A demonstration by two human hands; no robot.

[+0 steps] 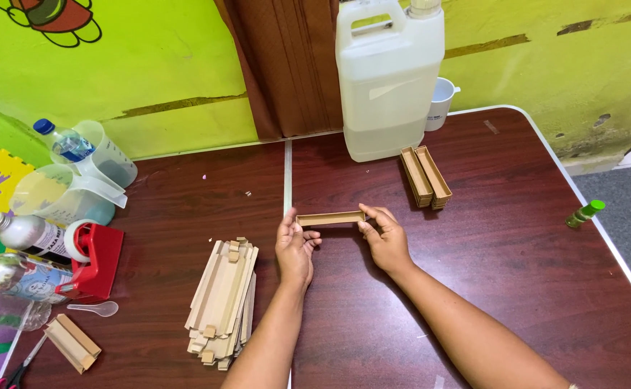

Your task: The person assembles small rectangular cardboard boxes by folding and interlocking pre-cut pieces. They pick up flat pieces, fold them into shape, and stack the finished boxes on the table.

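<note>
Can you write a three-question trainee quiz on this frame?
1. True or false: both hands hold the narrow cardboard tray by its ends.
2. Where does the pile of flat cardboard pieces lie? A) left of the left hand B) right of the right hand C) beside the white jug
3. What stands between the jug and the right hand?

Key:
1. True.
2. A.
3. Finished trays, side by side on the brown table.
</note>
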